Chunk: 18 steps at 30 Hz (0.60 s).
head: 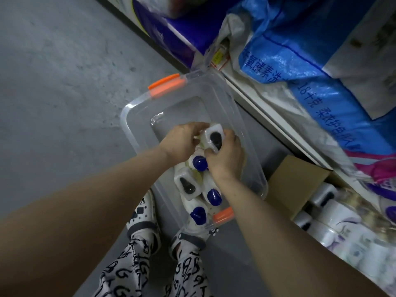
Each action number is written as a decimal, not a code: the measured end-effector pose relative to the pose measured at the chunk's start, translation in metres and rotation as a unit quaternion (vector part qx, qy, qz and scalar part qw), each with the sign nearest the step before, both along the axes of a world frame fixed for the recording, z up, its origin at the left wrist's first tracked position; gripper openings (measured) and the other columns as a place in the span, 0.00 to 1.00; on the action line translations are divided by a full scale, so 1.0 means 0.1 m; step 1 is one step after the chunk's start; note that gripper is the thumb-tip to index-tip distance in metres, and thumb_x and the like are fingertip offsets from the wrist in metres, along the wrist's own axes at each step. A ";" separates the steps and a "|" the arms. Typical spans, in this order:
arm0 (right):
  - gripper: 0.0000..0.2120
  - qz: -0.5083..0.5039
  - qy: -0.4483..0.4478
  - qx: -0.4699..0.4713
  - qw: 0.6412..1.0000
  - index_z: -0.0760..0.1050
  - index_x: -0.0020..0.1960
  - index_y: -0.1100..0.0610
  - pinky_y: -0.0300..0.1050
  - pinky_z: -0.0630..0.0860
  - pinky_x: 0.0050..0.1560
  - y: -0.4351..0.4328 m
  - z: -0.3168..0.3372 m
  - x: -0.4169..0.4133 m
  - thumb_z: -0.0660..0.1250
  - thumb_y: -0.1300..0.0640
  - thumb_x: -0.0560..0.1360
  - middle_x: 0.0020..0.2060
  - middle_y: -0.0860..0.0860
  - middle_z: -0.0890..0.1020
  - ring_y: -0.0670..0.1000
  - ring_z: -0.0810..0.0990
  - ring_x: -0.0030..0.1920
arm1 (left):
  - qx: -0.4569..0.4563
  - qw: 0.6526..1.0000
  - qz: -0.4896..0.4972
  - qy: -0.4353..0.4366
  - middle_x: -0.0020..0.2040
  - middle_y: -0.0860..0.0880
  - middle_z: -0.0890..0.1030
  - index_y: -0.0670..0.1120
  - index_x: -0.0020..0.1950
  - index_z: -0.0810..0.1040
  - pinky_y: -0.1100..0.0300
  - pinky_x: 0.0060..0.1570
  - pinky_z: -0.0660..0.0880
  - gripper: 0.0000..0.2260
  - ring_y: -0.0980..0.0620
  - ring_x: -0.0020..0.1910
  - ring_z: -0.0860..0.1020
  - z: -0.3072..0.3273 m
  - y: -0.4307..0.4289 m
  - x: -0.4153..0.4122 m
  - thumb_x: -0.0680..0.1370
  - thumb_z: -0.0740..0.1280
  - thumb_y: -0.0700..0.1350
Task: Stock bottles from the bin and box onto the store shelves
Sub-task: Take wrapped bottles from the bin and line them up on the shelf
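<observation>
Left of frame: bare grey floor point(53, 82).

Centre: your left hand point(184, 140) reaches into the clear bin point(128, 116) and curls round the left side of a white, black-capped bottle point(214, 136). The bottle is in the middle of the bin, above the other bottles point(199, 162), which lie packed at the bin's lower end with blue and black caps showing.

Just right of centre: your right hand point(225, 159) grips the same bottle from the right, fingers wrapped near the cap. Both hands are closed on it.

Handling, as judged: the bottle is rigid plastic with a glossy wrap, so likely slick, and probably weighty if full. Take it round the body below the shoulder, not by the cap, which may shift under load. It seems unlikely to break, though a drop could crack the cap.

Lower right: an open cardboard box point(295, 185) holds more bottles.

Upper right: the shelf point(267, 112) edge runs diagonally, loaded with blue bags point(300, 50). No free slot for the bottle is visible here.
</observation>
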State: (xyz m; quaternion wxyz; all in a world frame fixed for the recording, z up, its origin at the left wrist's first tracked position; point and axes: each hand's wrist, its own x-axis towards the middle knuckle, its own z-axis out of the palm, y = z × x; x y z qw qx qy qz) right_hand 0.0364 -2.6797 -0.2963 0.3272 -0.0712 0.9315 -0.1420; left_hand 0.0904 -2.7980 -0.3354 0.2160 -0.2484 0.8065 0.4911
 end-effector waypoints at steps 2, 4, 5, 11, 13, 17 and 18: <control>0.23 0.007 0.000 -0.016 1.000 0.70 0.65 0.55 0.53 0.78 0.60 0.00 0.11 -0.01 0.73 0.58 0.73 0.62 0.53 0.76 0.56 0.77 0.61 | 0.010 1.000 0.014 0.006 0.65 0.47 0.78 0.46 0.71 0.73 0.73 0.53 0.70 0.24 0.52 0.61 0.78 0.11 -0.04 0.02 0.77 0.63 0.29; 0.24 0.028 0.004 -0.036 0.999 0.70 0.66 0.54 0.53 0.77 0.59 0.00 0.27 -0.02 0.73 0.59 0.72 0.61 0.53 0.76 0.55 0.77 0.60 | 0.002 1.000 0.022 0.019 0.62 0.46 0.78 0.45 0.69 0.73 0.68 0.53 0.73 0.22 0.51 0.58 0.79 0.27 -0.09 0.03 0.77 0.67 0.32; 0.24 0.040 0.004 -0.045 0.998 0.71 0.66 0.54 0.50 0.76 0.59 0.01 0.37 -0.03 0.73 0.59 0.72 0.61 0.52 0.76 0.55 0.77 0.60 | -0.004 0.999 0.020 0.027 0.61 0.46 0.77 0.46 0.70 0.72 0.64 0.54 0.75 0.22 0.50 0.57 0.79 0.37 -0.11 0.04 0.76 0.69 0.34; 0.25 0.077 -0.018 -0.100 0.992 0.72 0.67 0.50 0.40 0.69 0.51 0.05 1.21 -0.12 0.73 0.61 0.72 0.60 0.49 0.76 0.50 0.76 0.58 | -0.039 0.997 -0.046 0.041 0.56 0.49 0.72 0.54 0.75 0.65 0.51 0.57 0.76 0.31 0.51 0.51 0.76 1.12 -0.25 0.08 0.75 0.73 0.44; 0.25 0.071 -0.017 -0.124 0.990 0.73 0.66 0.50 0.39 0.68 0.50 0.05 1.52 -0.12 0.73 0.61 0.71 0.58 0.49 0.77 0.49 0.76 0.57 | -0.035 0.997 -0.048 0.054 0.56 0.49 0.72 0.55 0.74 0.67 0.50 0.58 0.75 0.32 0.50 0.53 0.76 1.42 -0.29 0.09 0.73 0.75 0.47; 0.24 0.054 -0.021 -0.170 0.984 0.75 0.63 0.49 0.47 0.76 0.54 0.10 2.21 -0.10 0.74 0.61 0.69 0.55 0.49 0.79 0.50 0.79 0.55 | -0.051 0.992 -0.073 0.091 0.66 0.46 0.73 0.52 0.72 0.71 0.57 0.65 0.68 0.32 0.48 0.65 0.72 2.12 -0.36 0.11 0.70 0.77 0.52; 0.23 0.049 -0.027 -0.180 0.982 0.75 0.62 0.48 0.47 0.77 0.52 0.12 2.40 -0.09 0.74 0.61 0.69 0.54 0.48 0.80 0.49 0.79 0.54 | -0.050 0.990 -0.085 0.106 0.67 0.47 0.74 0.49 0.71 0.72 0.61 0.65 0.65 0.32 0.50 0.66 0.71 2.31 -0.38 0.10 0.70 0.77 0.52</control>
